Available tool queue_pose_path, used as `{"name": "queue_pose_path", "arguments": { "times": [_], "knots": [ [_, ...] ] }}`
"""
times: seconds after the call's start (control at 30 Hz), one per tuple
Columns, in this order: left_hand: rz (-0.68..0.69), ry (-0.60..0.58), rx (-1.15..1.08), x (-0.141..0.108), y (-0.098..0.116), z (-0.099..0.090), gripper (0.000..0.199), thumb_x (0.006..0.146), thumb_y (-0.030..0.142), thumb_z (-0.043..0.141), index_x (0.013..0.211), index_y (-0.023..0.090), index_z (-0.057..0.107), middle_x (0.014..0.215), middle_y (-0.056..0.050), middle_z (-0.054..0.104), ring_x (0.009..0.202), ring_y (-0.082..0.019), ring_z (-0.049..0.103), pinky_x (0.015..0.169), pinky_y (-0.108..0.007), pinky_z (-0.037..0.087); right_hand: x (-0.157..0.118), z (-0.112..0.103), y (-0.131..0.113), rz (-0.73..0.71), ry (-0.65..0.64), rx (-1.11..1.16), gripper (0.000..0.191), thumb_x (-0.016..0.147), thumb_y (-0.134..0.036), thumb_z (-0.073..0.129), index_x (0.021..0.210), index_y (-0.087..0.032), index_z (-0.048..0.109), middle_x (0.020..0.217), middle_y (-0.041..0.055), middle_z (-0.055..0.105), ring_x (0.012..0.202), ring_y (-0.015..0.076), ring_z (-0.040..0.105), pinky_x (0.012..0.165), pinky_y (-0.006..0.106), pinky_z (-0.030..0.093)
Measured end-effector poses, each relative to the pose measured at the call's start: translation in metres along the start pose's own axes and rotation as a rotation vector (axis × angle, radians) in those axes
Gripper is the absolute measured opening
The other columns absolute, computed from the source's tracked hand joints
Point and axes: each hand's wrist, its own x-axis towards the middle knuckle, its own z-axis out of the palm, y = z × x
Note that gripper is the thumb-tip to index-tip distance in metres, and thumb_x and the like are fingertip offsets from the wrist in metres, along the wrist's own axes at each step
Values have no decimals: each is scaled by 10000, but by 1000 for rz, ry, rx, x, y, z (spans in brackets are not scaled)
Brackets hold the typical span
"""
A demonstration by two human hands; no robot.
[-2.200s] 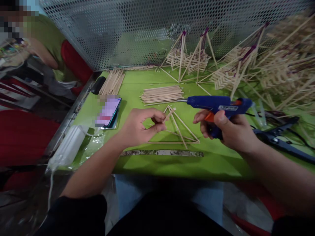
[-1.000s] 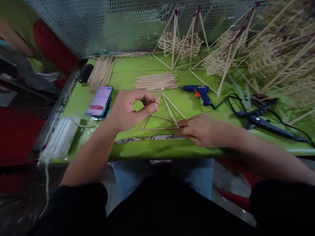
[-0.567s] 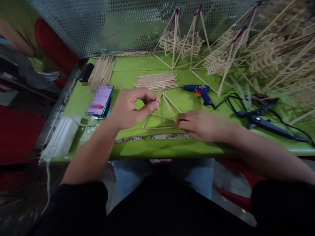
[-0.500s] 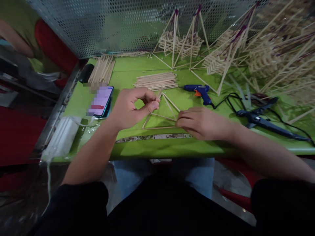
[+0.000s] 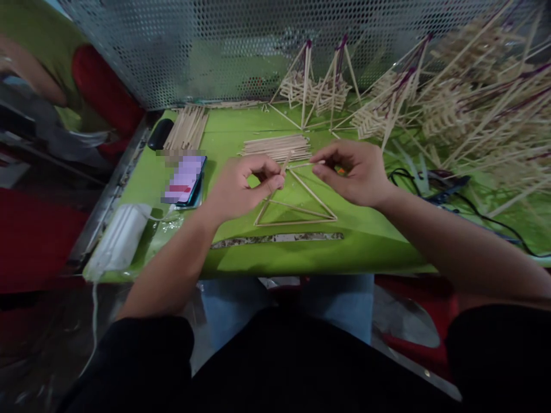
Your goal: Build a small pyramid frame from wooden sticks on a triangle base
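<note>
- Moved since the earlier frame: I find my right hand (image 5: 353, 172) up from the near right corner of the stick frame (image 5: 297, 222), now beside its far corner.
- Right hand: narrow, pinching one end of a light stick (image 5: 303, 164), whose other end points toward the left hand (image 5: 241, 186).
- Left hand: narrow, thumb and finger closed on a short wooden piece (image 5: 288, 160) at the frame's far corner.
- Stick frame: a triangle with an inner crosspiece, on the tabletop (image 5: 275, 258) between my forearms; near side roughly parallel to the front edge.
- Near side: a mottled strip (image 5: 284, 237) lies just beyond the front edge, with a green band between.
- Far side: the stick bundle (image 5: 275, 147) sits close behind both hands, leaving little room there.
- Left: phone (image 5: 186, 178) and plastic-wrapped packet (image 5: 123, 238), the packet at the left edge.
- Right: the glue gun (image 5: 341, 171) is mostly hidden behind my hand; black cable (image 5: 404, 173) and dark cutters (image 5: 447, 188) lie beyond the forearm, under the crowded stick structures (image 5: 456, 109).
</note>
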Motion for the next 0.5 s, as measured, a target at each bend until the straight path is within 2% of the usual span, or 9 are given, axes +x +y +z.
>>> {"name": "queue_pose_path", "arguments": {
  "times": [0.1,0.23,0.33,0.5],
  "knots": [
    [-17,4,3,1,-1,1,214,1019,398,797,919,209,813,906,-60,837,812,-182,769,748,-316,622,16,7,4,92,37,63,184,1017,-434,841,1033,-250,833,847,25,744,701,174,617,634,346,510],
    [-18,20,-5,3,-5,3,228,1020,404,785,903,209,796,875,-50,820,791,-179,752,740,-317,612,28,22,5,92,90,57,227,1012,-454,859,1023,-230,828,816,20,721,672,156,569,629,346,474],
    [-14,16,-15,5,-10,5,241,1028,415,778,901,210,782,850,-44,810,770,-177,742,736,-323,609,28,33,4,69,133,-16,226,1039,-456,837,1048,-230,838,861,35,747,699,162,580,666,357,490],
    [6,11,-44,7,-19,9,216,1039,397,778,930,211,786,852,-41,810,770,-170,750,735,-322,603,23,40,1,62,107,-135,195,1079,-436,781,1068,-259,861,909,50,783,740,189,625,743,388,542]
  ]
}}
